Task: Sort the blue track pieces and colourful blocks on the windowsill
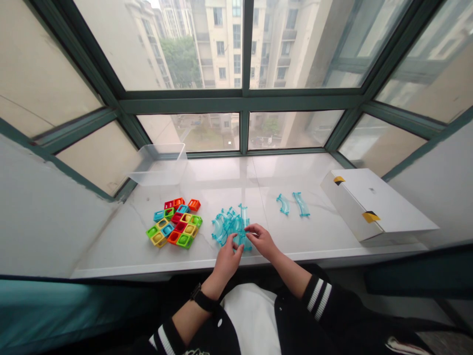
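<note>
A pile of clear blue curved track pieces (226,224) lies on the white marble windowsill (288,172) in front of me. My left hand (227,260) reaches into the pile's near edge, fingers pinched on a blue piece. My right hand (260,238) is beside it, fingers curled and pinching a piece at the pile's right side. Left of the pile sits a cluster of coloured square frame blocks (177,223) in red, orange, green, yellow and blue. Two separate blue curved pieces (293,203) lie to the right, apart from both hands.
An empty clear plastic tub (159,165) stands at the back left of the sill. A white flat box (373,202) with yellow tabs lies at the right. Window frames ring the sill; teal cushioning (55,310) is at lower left.
</note>
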{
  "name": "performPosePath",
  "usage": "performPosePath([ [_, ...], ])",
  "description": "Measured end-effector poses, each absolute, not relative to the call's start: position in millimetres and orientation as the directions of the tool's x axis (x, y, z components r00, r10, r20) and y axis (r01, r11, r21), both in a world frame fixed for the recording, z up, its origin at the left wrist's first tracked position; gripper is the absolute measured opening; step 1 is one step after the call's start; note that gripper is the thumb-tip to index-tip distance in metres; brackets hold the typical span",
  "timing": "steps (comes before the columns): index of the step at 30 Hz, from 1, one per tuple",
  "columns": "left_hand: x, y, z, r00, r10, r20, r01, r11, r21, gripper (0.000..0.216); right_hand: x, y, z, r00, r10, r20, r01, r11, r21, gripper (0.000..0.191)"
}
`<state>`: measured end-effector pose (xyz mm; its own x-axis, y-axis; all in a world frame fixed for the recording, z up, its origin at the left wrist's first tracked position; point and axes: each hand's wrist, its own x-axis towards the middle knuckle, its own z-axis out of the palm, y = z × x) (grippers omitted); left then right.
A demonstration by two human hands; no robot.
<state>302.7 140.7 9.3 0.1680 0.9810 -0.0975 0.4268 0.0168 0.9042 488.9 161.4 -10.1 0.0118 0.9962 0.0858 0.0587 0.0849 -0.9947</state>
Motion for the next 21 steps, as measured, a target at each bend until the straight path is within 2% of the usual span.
performPosePath([
  [2, 302, 141, 12, 0.168, 0.983, -0.072, 0.467, -0.015, 0.884, 0.045, 489, 162, -11, 0.019, 0.996, 0.085, 0.067, 0.084, -0.994, 0.025],
  [9, 300, 141, 20, 0.189, 0.982, -0.013, 0.431, -0.071, 0.899, 0.043, 491, 161, 0, 0.012, 0.983, 0.184, 0.146, 0.18, -0.973, 0.02],
  [17, 302, 140, 40, 0.183, 0.966, 0.181, 0.321, -0.232, 0.918, 0.036, 508, 148, 27, -0.086, 0.935, 0.343, 0.435, 0.345, -0.832, 0.02],
  [21, 309, 138, 43, 0.243, 0.952, 0.185, 0.269, -0.25, 0.93, 0.039, 518, 143, 29, -0.093, 0.925, 0.368, 0.486, 0.365, -0.794, 0.024],
])
